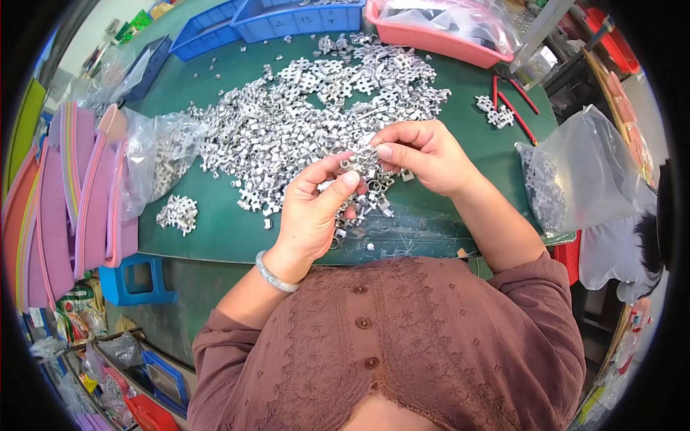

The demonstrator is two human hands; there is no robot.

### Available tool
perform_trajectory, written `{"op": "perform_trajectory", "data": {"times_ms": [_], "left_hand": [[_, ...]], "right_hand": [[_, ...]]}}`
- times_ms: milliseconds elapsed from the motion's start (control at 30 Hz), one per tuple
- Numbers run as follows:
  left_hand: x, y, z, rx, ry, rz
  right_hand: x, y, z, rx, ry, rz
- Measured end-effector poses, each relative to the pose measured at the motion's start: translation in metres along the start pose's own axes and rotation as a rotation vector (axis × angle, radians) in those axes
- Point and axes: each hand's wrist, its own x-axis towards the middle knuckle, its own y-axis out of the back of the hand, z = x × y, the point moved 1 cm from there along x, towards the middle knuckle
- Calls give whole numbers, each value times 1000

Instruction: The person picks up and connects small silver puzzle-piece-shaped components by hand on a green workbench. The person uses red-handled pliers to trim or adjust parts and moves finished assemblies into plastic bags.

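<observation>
Just over the near edge of a big pile of small silver-grey metal parts (pixel 266 129), my two hands come close together. My left hand (pixel 316 201), with a pale bangle (pixel 273 273) at its wrist, is closed, thumb and fingers pinching a small silver metal part (pixel 351 165). Beside it my right hand (pixel 424 154) pinches at a silver metal piece (pixel 368 152) between thumb and forefinger. Whether both hands hold one joined piece or two separate ones, I cannot tell. The fingertips hide part of it.
A small heap of parts (pixel 177 214) lies at left by a filled plastic bag (pixel 172 154). Another bag (pixel 553 179) stands at right, near red-handled pliers (pixel 514 108) and a few joined parts (pixel 494 113). Blue trays (pixel 298 25) and a pink basket (pixel 438 43) line the back.
</observation>
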Motion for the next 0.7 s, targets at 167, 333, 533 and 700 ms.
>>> {"op": "perform_trajectory", "data": {"times_ms": [167, 333, 533, 700], "left_hand": [[-5, 4, 1, 380, -226, 79], [-1, 6, 0, 691, -695, 31], [-2, 5, 0, 750, -727, 31], [-3, 3, 1, 787, -723, 32]], "right_hand": [[0, -8, -1, -268, 211, 43], [0, -5, -2, -445, 424, 4], [0, -4, 2, -430, 409, 4], [0, -1, 8, -406, 346, 10]]}}
